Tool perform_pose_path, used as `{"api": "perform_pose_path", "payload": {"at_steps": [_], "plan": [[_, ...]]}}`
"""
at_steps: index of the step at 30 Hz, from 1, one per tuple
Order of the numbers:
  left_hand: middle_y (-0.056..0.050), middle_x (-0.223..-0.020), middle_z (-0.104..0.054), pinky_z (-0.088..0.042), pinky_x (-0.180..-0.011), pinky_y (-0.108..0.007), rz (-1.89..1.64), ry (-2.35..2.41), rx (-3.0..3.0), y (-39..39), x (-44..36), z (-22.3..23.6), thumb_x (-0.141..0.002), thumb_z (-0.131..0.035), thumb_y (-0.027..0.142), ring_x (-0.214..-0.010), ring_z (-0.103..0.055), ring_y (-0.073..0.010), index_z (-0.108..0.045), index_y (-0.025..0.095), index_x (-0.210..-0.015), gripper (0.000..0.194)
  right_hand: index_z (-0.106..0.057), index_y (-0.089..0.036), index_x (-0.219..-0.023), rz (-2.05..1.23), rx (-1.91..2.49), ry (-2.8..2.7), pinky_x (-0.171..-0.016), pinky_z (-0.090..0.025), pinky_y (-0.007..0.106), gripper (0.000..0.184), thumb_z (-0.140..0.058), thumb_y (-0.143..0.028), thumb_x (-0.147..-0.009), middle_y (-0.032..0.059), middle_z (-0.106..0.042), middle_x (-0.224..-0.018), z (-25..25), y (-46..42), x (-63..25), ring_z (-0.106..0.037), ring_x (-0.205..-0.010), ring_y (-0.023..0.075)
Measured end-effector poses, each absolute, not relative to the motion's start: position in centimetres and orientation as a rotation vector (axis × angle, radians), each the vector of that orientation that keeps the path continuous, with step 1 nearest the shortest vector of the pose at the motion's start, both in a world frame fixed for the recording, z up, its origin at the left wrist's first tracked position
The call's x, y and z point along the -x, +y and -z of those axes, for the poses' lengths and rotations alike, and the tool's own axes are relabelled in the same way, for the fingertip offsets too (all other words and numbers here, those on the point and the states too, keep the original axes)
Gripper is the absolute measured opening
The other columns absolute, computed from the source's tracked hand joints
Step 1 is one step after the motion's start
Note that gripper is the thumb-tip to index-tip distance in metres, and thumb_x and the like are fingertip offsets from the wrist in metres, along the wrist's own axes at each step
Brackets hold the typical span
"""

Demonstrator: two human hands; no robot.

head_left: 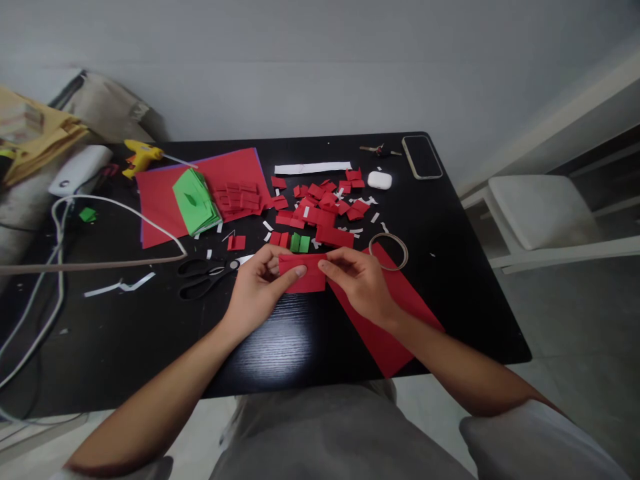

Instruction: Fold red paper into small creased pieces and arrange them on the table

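A small rectangle of red paper is held up between my two hands over the near middle of the table. My left hand pinches its left part, thumb on the front. On the right, my right hand grips the upper right corner between thumb and fingers. Beside my left hand lie black-handled scissors, their blades partly hidden by the fingers. A larger red sheet lies under my right wrist. Just beyond my hands is a pile of folded red paper pieces, with a small green piece near it.
At the left are a red sheet bearing a green paper stack, a yellow glue gun and looping white cable. Far right hold a phone, keys and white case. A tape ring lies nearer.
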State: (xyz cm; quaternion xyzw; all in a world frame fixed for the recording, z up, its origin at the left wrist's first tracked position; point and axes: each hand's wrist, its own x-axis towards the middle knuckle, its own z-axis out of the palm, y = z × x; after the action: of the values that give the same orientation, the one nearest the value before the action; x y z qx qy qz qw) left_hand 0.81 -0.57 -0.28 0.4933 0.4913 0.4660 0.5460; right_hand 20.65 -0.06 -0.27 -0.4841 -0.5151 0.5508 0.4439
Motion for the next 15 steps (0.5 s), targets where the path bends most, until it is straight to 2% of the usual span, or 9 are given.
{"api": "perform_pose_path", "payload": {"at_steps": [6, 12, 15], "plan": [[0.000, -0.076, -0.076, -0.058, -0.068, -0.028, -1.080, 1.183, -1.125, -0.51, -0.69, 0.02, -0.079, -0.088, 0.043, -0.067, -0.069, -0.0147, -0.070, 0.018, -0.090, 0.032, -0.074, -0.022, -0.089, -1.394, 1.173, -1.290, -0.083, -0.061, 0.033, 0.015, -0.078, -0.036, -0.089, 0.0011, -0.076, -0.087, 0.53, 0.14, -20.64, -0.072, -0.084, 0.0172], [-0.001, -0.073, -0.076, -0.053, -0.062, -0.024, -1.066, 1.186, -1.164, -0.81, -1.07, 0.25, -0.079, -0.088, 0.039, -0.063, -0.066, -0.0130, -0.070, 0.017, -0.082, 0.029, -0.072, -0.023, -0.097, -1.548, 1.128, -1.221, -0.082, -0.063, 0.034, 0.037, -0.093, -0.041, -0.073, 0.0017, -0.079, -0.092, 1.11, -0.16, -20.20, -0.076, -0.089, 0.0203], [0.000, -0.072, -0.075, -0.051, -0.062, -0.024, -1.072, 1.175, -1.193, -0.89, -1.16, 0.46, -0.080, -0.087, 0.038, -0.063, -0.065, -0.0126, -0.069, 0.017, -0.083, 0.028, -0.074, -0.022, -0.093, -1.533, 1.142, -1.211, -0.082, -0.063, 0.035, 0.036, -0.094, -0.044, -0.072, 0.0024, -0.081, -0.090, 1.18, -0.14, -20.23, -0.077, -0.087, 0.0207]]}}
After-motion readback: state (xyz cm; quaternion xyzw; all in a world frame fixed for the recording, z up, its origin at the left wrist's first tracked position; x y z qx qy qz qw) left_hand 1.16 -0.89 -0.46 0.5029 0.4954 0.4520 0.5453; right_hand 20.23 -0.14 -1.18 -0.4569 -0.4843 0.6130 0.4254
